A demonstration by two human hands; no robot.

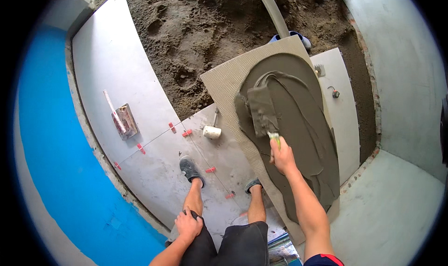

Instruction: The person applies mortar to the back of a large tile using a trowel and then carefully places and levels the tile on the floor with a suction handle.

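Note:
My right hand (283,157) is closed round the handle of a trowel (262,109), whose wide flat blade lies on grey mortar (291,98). The mortar is spread in a long oval over the dimpled, beige back of a large tile (221,81). Around the blade, curved ridges mark the mortar. On my bent left knee rests my left hand (189,225), fingers laid over the dark shorts and holding no tool. A mallet with a white head (212,132) lies on the floor tiles left of the mortared tile.
Laid pale floor tiles (121,46) carry several red levelling wedges (187,133) along their joints. A stained rectangular float (125,121) with a pale stick lies left. Rough wet sand (177,42) spreads beyond. A notched trowel (319,70) and small dark tool (335,93) lie right, near grey walls.

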